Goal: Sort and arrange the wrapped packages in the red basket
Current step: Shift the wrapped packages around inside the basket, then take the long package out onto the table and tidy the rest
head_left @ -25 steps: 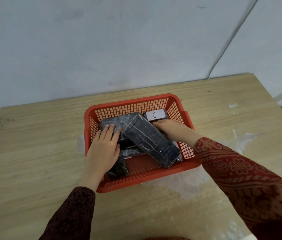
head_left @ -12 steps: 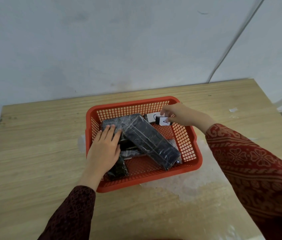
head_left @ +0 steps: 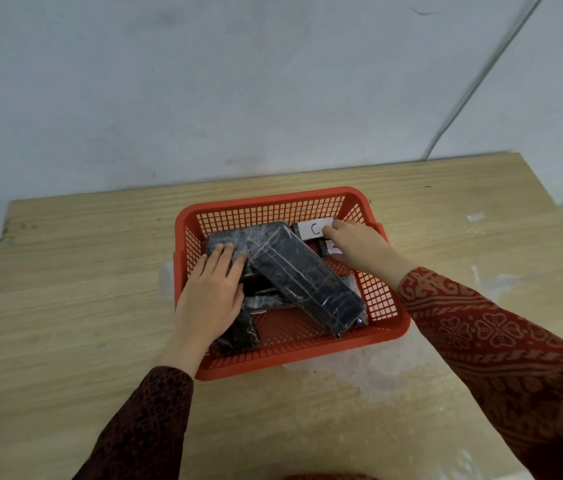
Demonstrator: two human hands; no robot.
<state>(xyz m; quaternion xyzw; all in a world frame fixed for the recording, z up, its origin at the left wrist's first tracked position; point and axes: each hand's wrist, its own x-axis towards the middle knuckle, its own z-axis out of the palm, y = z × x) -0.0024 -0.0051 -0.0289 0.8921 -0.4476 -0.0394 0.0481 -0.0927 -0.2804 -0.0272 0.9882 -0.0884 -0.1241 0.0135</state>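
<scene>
A red mesh basket (head_left: 273, 199) sits on a wooden table (head_left: 83, 271). Inside, a long dark wrapped package (head_left: 307, 282) lies diagonally over other dark packages. My left hand (head_left: 211, 296) rests flat on a wrapped package (head_left: 230, 239) at the basket's back left, holding nothing. Below my wrist lies a small dark package (head_left: 240, 336). At the back right corner my right hand (head_left: 356, 249) pinches a small package with a white label (head_left: 328, 247), its fingertips touching another small package labelled C (head_left: 311, 228).
A pale wall stands right behind the table, with a cable (head_left: 474, 88) running down it. The tabletop has worn whitish patches (head_left: 359, 372) in front of and to the right of the basket. A white scrap (head_left: 475, 217) lies at the far right.
My right hand lifted a small labelled package above the basket's back right corner, then lowered it beside the C package. My left hand stayed on the packages.
</scene>
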